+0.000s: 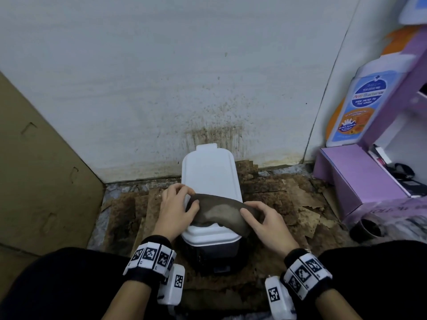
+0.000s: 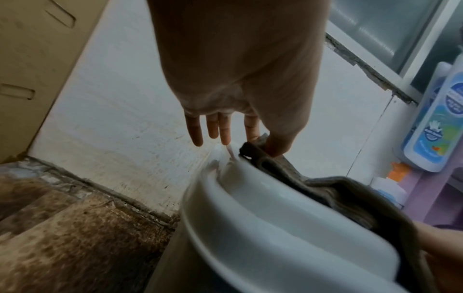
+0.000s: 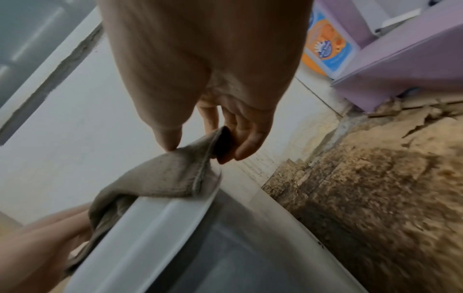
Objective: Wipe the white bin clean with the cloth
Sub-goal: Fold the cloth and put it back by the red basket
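Observation:
The white bin (image 1: 211, 174) stands on the floor against the wall, its lid closed. A brown-grey cloth (image 1: 221, 214) is stretched across the near part of the lid. My left hand (image 1: 179, 205) pinches the cloth's left end between thumb and forefinger, the other fingers straight. My right hand (image 1: 265, 219) pinches the right end. In the left wrist view the left hand (image 2: 260, 144) holds the cloth (image 2: 338, 190) over the bin's rim (image 2: 225, 214). In the right wrist view the right hand (image 3: 200, 142) grips the cloth (image 3: 165, 178) at the lid's edge (image 3: 160, 218).
Stained brown cardboard (image 1: 288, 204) covers the floor around the bin. A cardboard sheet (image 1: 41, 181) leans at the left. A purple box (image 1: 360, 181) and a soap bottle (image 1: 367, 100) stand at the right. A dark cup (image 1: 366, 229) sits near my right knee. The wall (image 1: 208, 88) is spattered.

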